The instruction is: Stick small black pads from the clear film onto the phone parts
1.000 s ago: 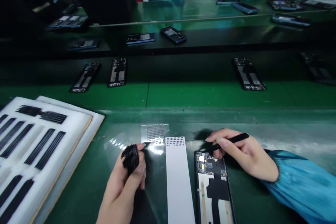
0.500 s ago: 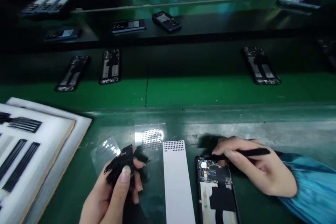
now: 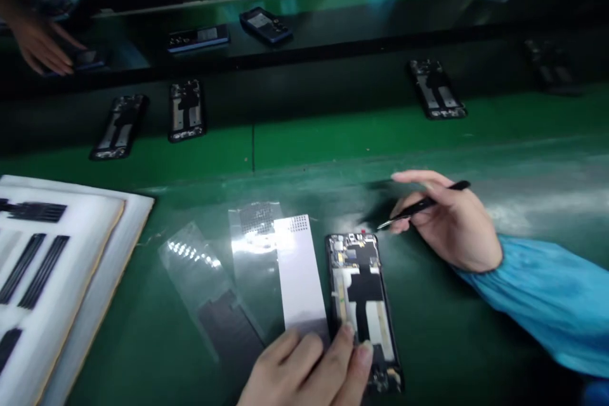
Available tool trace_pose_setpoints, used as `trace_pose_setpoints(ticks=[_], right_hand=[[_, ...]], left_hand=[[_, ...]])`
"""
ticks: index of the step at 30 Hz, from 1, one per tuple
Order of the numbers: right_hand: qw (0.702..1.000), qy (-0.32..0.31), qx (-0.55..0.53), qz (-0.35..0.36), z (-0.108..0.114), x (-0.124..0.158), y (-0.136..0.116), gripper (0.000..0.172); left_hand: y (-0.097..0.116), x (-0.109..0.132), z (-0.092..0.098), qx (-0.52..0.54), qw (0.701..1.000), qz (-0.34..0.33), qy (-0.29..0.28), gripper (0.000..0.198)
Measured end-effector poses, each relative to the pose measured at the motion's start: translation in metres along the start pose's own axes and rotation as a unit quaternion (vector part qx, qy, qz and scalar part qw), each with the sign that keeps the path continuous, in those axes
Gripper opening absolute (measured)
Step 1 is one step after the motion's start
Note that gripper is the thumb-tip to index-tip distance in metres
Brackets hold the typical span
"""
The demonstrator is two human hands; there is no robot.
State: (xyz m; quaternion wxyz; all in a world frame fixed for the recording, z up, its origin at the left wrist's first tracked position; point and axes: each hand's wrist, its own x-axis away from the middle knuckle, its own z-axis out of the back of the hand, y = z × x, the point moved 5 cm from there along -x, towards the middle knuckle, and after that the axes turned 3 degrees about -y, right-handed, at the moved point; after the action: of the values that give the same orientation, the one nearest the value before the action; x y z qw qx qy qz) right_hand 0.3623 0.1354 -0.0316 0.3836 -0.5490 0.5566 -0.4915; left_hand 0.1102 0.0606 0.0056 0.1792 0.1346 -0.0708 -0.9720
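Five opened smartphones (image 3: 361, 304), four far and one near, two clear film sheets (image 3: 190, 260), two stacked foam trays (image 3: 80, 279) and one pair of tweezers (image 3: 423, 206) are in view.

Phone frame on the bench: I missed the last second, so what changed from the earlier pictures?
The left hand no longer shows the black strips; its fingers now touch the phone frame. The right hand has lifted its tweezers away from the frame. The white perforated strip still lies beside the frame.
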Motion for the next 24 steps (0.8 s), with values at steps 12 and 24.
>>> trace_pose_setpoints(ticks=[12, 24], right_hand=[[0.916, -0.263, 0.228, -0.197, -0.007, 0.100, 0.002, 0.034], [0.703, -0.236, 0.656, 0.142, -0.050, 0.193, 0.010, 0.074]], left_hand=[[0.043, -0.010, -0.003, -0.008, 0.997, -0.061, -0.048, 0.037], [0.037, -0.009, -0.013, 0.026, 0.998, -0.035, -0.054, 0.039]])
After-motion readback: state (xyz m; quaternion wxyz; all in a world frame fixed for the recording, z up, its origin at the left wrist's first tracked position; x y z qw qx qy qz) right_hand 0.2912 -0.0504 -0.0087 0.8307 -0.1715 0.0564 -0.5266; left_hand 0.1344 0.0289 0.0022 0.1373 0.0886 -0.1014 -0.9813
